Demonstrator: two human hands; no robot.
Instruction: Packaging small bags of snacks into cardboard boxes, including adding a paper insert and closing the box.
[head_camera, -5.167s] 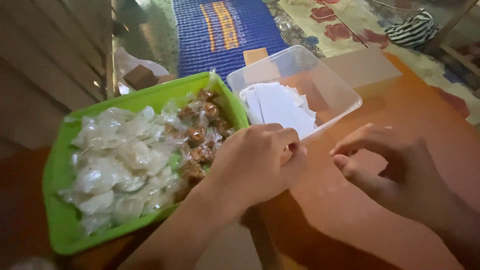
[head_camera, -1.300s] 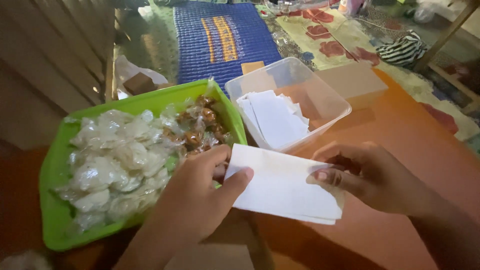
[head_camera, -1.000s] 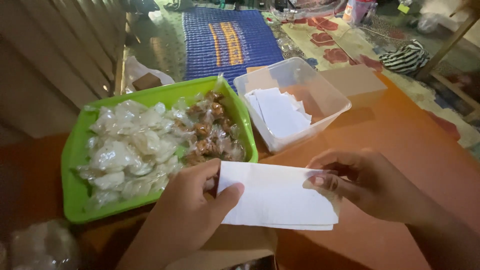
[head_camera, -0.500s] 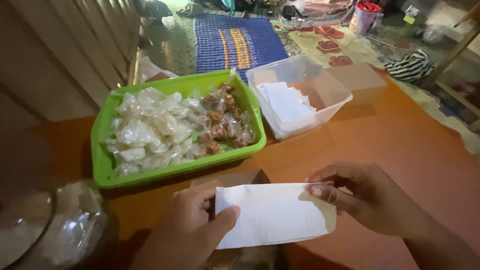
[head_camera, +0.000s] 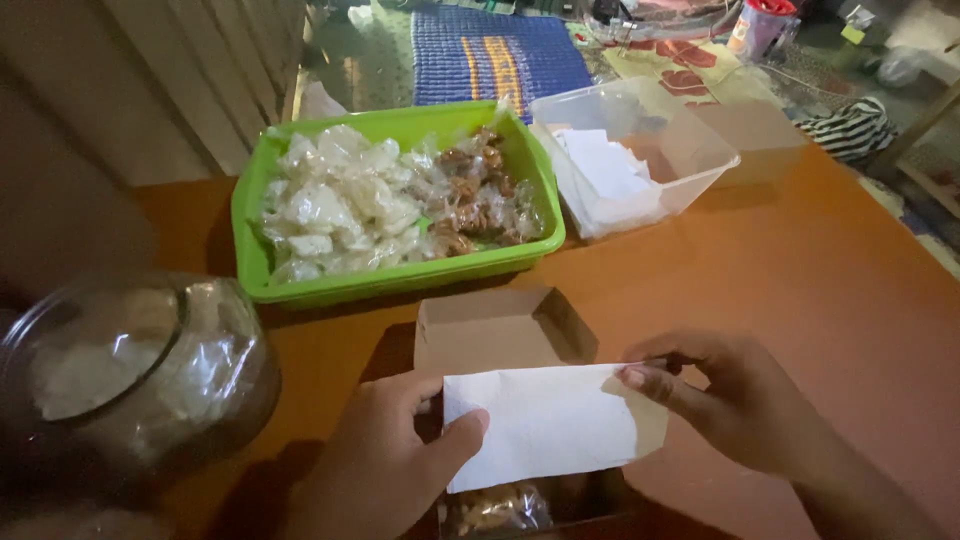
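Note:
Both hands hold a white paper sheet (head_camera: 545, 425) flat above an open brown cardboard box (head_camera: 500, 330). My left hand (head_camera: 385, 460) pinches the sheet's left edge between thumb and fingers. My right hand (head_camera: 735, 400) grips its right edge. Wrapped snacks (head_camera: 495, 508) show inside the box beneath the paper. The box's lid flap stands open on the far side.
A green tray (head_camera: 250, 260) of clear-wrapped white and brown sweets sits beyond the box. A clear plastic tub (head_camera: 700, 150) holding white paper slips stands at its right. A glass jar (head_camera: 130, 370) with wrapped items sits at the left on the orange table (head_camera: 830, 260).
The view has tilted down, bringing the open box and the jar into sight. Both hands keep hold of the paper, now over the box.

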